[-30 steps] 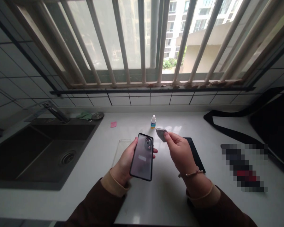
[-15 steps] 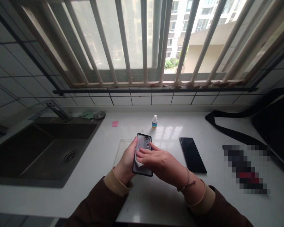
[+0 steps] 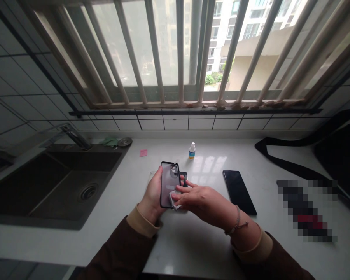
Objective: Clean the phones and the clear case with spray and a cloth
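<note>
Passage runs along the back edge of the worktop [image 3: 233, 149]; its middle is blocked.
There is room between the small bottle [image 3: 191, 151] and the black strap [image 3: 282, 142], and a narrower way from bottle to pink note [image 3: 143, 153]. The left hand [image 3: 153, 192], phone case [image 3: 168, 190] and right hand [image 3: 204, 200] obstruct the centre; towards the right edge, a lane separates the dark phone [image 3: 239, 192] from the pixelated object [image 3: 305, 210].
</note>
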`<state>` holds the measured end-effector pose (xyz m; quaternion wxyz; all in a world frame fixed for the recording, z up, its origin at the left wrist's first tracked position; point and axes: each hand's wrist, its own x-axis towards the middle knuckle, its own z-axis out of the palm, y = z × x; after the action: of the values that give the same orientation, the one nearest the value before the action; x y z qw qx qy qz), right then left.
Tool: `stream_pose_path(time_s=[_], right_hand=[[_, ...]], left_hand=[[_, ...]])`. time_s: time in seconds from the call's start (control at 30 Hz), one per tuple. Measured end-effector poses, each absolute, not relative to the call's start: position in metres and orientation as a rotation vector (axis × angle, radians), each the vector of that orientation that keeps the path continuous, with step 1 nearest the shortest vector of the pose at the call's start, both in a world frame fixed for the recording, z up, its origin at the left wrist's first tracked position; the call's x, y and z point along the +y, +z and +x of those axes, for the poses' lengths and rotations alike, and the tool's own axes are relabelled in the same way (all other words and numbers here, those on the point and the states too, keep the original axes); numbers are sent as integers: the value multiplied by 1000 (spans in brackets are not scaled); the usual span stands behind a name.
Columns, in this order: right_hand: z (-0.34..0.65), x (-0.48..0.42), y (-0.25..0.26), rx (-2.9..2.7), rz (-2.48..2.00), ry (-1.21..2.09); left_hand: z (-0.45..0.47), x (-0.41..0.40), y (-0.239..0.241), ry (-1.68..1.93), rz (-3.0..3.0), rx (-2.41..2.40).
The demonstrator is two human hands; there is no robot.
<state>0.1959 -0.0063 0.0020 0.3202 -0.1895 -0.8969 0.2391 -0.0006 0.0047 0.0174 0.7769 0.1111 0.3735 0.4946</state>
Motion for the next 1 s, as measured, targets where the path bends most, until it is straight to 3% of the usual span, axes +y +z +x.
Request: stream_pose_path(time_s=[0.5,1.0], right_hand=[[191,-1,-15,-2254,-743,183],[181,-9,-16,-2275,-541,361]], left_hand=[[13,0,12,901,245,679],[11,2,10,1078,255,819]])
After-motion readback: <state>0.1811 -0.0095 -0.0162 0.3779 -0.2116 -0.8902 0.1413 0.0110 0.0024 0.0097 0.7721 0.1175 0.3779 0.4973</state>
